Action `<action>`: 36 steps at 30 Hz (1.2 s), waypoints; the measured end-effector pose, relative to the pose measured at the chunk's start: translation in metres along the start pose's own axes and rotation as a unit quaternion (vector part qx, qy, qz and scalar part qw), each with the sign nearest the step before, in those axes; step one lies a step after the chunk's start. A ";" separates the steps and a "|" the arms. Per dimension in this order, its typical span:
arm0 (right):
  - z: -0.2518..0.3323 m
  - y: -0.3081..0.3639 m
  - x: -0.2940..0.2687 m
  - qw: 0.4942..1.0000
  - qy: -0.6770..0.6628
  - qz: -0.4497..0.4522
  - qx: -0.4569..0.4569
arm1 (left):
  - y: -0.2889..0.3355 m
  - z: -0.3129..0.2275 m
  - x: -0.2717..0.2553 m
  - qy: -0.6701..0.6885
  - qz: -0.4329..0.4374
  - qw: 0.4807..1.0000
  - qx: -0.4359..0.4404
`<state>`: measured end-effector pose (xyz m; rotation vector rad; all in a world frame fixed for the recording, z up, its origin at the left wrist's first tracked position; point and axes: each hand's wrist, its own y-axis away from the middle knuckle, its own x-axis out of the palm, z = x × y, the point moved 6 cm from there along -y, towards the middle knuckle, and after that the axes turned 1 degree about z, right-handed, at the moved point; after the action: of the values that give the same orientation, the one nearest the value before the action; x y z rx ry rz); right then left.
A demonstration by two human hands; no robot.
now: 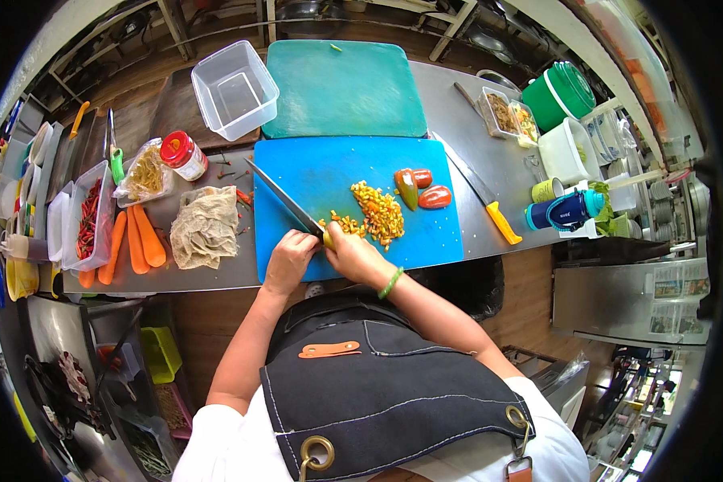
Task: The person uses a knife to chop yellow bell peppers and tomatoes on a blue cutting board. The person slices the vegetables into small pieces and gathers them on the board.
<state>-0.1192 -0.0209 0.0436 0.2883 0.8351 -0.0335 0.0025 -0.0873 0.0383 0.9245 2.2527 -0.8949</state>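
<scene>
At the near edge of the blue board [337, 163], both hands close together. Right hand [353, 254] wrapped round the yellow handle of a knife [284, 196]; blade runs slantwise over the board, tip toward the far left corner. Left hand [292, 255] just beside the handle end, fingers bunched; cannot tell whether they pinch anything.

Diced bits [380, 214] right of the blade, mid-board: one large heap, with a smaller scatter reaching back to the right hand. Beyond the heap, to the right, three oblong fruits [435, 197], two red, one greenish-brown, lying near one another.

Left of the board, on the steel counter: crumpled cloth [205, 227], then carrots [149, 238], then a tub of red chillies [89, 217]. Red-lidded jar [184, 155] behind the cloth. Green board [341, 90] directly beyond the blue one; clear tub [257, 117] at its left. Second knife [478, 190], yellow-handled, lies to the right.
</scene>
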 end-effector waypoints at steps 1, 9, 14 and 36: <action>-0.004 -0.007 -0.001 1.000 0.002 -0.013 -0.015 | 0.000 -0.001 -0.001 0.002 0.000 1.000 0.000; 0.004 0.041 -0.009 0.999 0.015 0.018 0.039 | 0.003 0.002 0.001 -0.017 0.004 1.000 -0.016; -0.002 0.035 0.006 0.999 0.012 0.008 0.039 | 0.003 0.005 0.003 -0.001 0.009 1.000 -0.004; -0.051 0.063 -0.032 0.996 -0.020 0.058 0.072 | -0.169 -0.084 0.083 -0.109 0.137 0.943 0.282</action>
<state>-0.1690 0.0510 0.0500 0.4696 0.7770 0.0091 -0.1956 -0.0841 0.0977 1.2721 1.6466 -1.4614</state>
